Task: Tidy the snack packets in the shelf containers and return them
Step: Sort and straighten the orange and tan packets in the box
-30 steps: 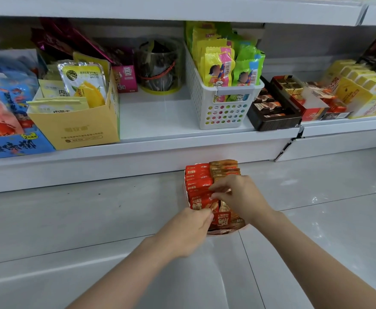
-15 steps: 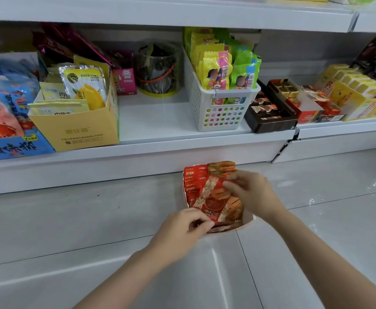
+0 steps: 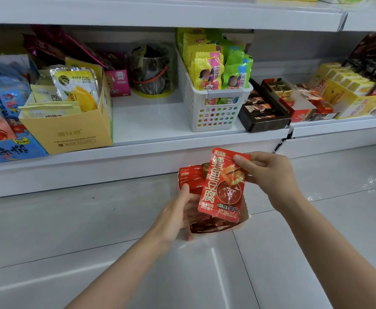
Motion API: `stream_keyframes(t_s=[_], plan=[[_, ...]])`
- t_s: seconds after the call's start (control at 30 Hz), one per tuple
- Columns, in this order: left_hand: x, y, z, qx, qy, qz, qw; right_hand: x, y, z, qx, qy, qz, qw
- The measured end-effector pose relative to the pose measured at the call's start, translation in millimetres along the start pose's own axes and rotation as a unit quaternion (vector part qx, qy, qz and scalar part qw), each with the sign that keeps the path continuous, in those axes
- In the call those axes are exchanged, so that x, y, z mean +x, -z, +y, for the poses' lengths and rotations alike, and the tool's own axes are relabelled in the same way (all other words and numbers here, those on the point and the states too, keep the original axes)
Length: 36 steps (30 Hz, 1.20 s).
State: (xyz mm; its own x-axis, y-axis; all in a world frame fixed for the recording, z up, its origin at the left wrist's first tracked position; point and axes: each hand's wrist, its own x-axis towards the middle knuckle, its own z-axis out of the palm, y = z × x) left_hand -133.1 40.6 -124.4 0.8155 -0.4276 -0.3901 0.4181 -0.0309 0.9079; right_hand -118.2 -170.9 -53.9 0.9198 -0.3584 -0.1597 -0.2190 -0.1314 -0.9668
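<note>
The right hand (image 3: 269, 178) pinches the top right corner of a red snack packet (image 3: 223, 186), fingers (image 3: 241, 160) clamped on it, holding it upright above an open box (image 3: 245, 216) of like packets on the floor. The left hand (image 3: 178, 210) grips the box's left side, thumb on the packets inside, near the shelf's (image 3: 138, 148) front edge.

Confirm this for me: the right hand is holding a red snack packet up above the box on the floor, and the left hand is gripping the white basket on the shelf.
One part is wrong. In the head view the left hand is not on the white basket; it is down at the box on the floor, touching the red packets in it. The rest stands: the right hand holds the red snack packet up above that box.
</note>
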Motion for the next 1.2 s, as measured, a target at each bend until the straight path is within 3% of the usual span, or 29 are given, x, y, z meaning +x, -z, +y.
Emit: stream_keyframes(t_s=[0.23, 0.67, 0.77, 0.9, 1.03, 1.2], plan=[[-6.6, -9.8, 10.9, 0.007, -0.057, 0.002, 0.998, -4.8, -10.8, -3.2, 0.023, -0.015, -0.008, 1.000], [-17.5, -7.4, 23.5, -0.078, -0.020, -0.065, 0.995, -4.2, -8.3, -19.7, 0.055, 0.001, -0.004, 0.998], [-20.9, -10.0, 30.1, -0.217, -0.008, -0.109, 0.970, -4.1, -6.7, -25.4, 0.060, 0.017, 0.005, 0.998], [-19.4, -16.9, 40.1, -0.403, 0.069, -0.123, 0.904, -3.6, -8.1, -33.1, 0.068, 0.030, 0.018, 0.997], [-21.3, -28.0, 44.4, -0.370, 0.131, -0.168, 0.904, -5.3, -15.1, -37.1, 0.094, 0.029, 0.001, 0.995], [-27.3, -38.7, 50.4, -0.464, 0.101, -0.215, 0.853, -11.6, -23.2, -37.5, 0.154, 0.015, -0.056, 0.986]])
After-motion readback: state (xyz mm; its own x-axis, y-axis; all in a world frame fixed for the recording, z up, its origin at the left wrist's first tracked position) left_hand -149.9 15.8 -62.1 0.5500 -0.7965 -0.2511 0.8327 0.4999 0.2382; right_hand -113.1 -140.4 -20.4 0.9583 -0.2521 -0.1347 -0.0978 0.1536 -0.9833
